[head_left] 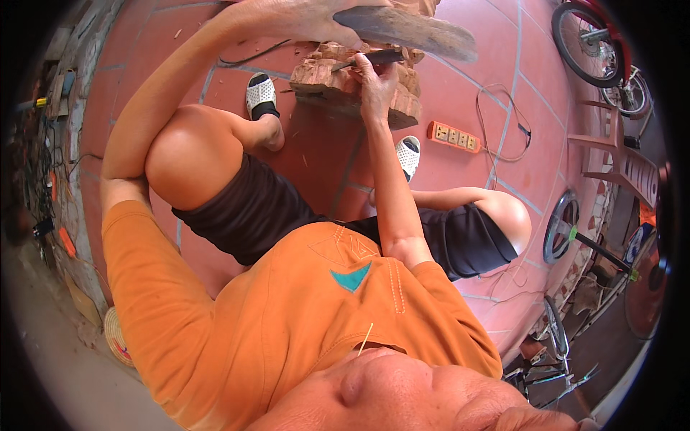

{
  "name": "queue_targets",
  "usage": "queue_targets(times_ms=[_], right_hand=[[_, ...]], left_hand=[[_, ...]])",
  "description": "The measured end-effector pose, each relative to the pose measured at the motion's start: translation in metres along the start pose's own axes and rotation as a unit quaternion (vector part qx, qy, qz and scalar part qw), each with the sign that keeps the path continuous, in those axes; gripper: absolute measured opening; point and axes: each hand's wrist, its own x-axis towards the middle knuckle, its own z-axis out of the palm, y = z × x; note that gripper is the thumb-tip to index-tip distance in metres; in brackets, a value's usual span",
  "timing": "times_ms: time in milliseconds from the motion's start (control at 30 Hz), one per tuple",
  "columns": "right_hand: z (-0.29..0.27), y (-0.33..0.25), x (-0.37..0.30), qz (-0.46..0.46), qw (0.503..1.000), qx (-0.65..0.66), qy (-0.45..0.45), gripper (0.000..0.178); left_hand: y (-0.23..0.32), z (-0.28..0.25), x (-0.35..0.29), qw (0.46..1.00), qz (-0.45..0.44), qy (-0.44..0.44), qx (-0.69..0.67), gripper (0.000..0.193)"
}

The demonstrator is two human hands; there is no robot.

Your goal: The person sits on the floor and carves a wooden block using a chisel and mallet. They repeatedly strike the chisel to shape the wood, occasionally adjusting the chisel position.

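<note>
My left hand (316, 20) reaches in at the top, closed around one end of a long, flat wooden club (424, 34). The club is worn and greyish, and it lies crosswise above the work. Below it, my right hand (377, 77) grips a chisel with a dark handle (386, 56). The thin metal blade points left, over a rough carved block of reddish wood (323, 82). The block rests on the floor between my feet. Whether the blade's tip touches the wood, I cannot tell. Part of the block is hidden behind my hands and the club.
An orange power strip (454, 136) lies right of the block, with a looping cord (503, 154). Wood chips dot the red tiled floor (467, 90). A pink plastic chair (622, 147), a wheel (588, 43) and a steering-wheel-like ring (560, 226) stand at the right.
</note>
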Motion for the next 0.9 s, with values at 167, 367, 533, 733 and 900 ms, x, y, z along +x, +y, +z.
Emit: queue_targets(times_ms=[167, 367, 533, 733, 900], right_hand=[[-0.001, -0.003, 0.007, 0.039, 0.999, 0.001, -0.030, 0.026], [-0.004, -0.002, 0.013, 0.070, 0.996, 0.012, -0.060, 0.026], [-0.027, -0.011, 0.015, 0.099, 0.993, -0.006, -0.056, 0.028], [-0.016, -0.016, 0.007, 0.064, 0.997, 0.042, -0.027, 0.028], [-0.007, -0.016, 0.013, 0.008, 0.997, -0.029, -0.068, 0.025]], left_hand=[[-0.039, 0.018, 0.003, 0.999, 0.022, -0.012, 0.043, 0.074], [-0.031, 0.002, -0.011, 0.996, -0.034, 0.077, -0.017, 0.073], [-0.037, 0.013, -0.001, 0.972, 0.010, 0.144, -0.188, 0.075], [-0.059, 0.027, -0.010, 0.910, -0.013, 0.184, -0.371, 0.065], [-0.060, 0.022, -0.014, 0.889, -0.097, 0.230, -0.385, 0.055]])
